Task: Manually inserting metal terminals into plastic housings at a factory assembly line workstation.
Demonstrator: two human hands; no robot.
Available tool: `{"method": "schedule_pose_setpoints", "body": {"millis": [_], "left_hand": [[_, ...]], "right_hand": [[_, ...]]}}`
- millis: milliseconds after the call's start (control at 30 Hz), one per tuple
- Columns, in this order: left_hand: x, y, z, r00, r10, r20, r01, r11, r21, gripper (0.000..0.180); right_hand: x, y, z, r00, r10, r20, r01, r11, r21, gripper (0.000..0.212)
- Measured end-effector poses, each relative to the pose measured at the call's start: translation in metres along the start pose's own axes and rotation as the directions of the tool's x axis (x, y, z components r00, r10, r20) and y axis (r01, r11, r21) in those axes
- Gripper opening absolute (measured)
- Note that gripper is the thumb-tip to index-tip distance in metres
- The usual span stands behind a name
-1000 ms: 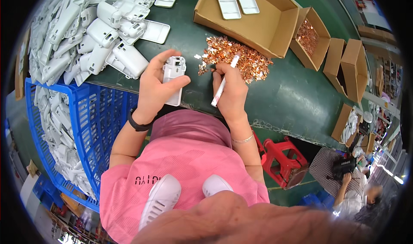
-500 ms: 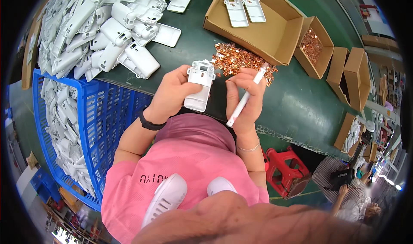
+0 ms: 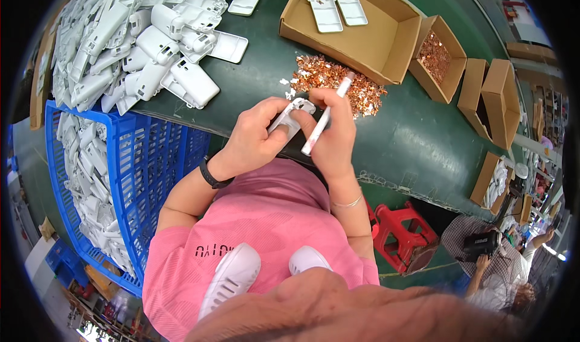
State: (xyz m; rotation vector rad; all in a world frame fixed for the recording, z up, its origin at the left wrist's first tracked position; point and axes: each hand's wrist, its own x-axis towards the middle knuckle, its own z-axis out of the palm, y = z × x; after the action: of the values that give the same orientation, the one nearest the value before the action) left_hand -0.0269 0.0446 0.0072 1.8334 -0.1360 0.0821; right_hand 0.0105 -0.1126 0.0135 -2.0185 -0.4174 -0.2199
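My left hand grips a white plastic housing, tilted in front of my body at the table's near edge. Across from it, my right hand has its thumb and fingers on the housing's right end. A white pen-like stick is also held in that hand, slanting up to the right. Whether a small part is pinched under the right fingertips is hidden. Just beyond both hands lies a heap of small copper-coloured metal pieces, with a few small white bits at its left.
White housings are piled at the left, above a blue basket full of more. A cardboard tray holds two housings; a smaller box holds copper pieces. A red stool stands below the table at right.
My right hand has moved left onto the housing, bringing the stick along. The housing, upright and facing up before, is now tilted and partly covered by my fingers.
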Motion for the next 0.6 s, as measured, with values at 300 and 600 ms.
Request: {"method": "schedule_pose_setpoints", "body": {"millis": [300,600], "left_hand": [[0.013,-0.012,0.0,0.997,-0.024,0.074,-0.001,0.947,0.321,0.013],[0.013,-0.021,0.003,0.993,-0.106,-0.045,0.115,0.957,0.268,0.012]], "right_hand": [[-0.002,0.02,0.01,1.0,0.021,-0.014,-0.019,0.993,0.118,0.028],[-0.03,0.034,-0.008,0.982,-0.164,-0.088,0.173,0.98,0.102,0.023]]}}
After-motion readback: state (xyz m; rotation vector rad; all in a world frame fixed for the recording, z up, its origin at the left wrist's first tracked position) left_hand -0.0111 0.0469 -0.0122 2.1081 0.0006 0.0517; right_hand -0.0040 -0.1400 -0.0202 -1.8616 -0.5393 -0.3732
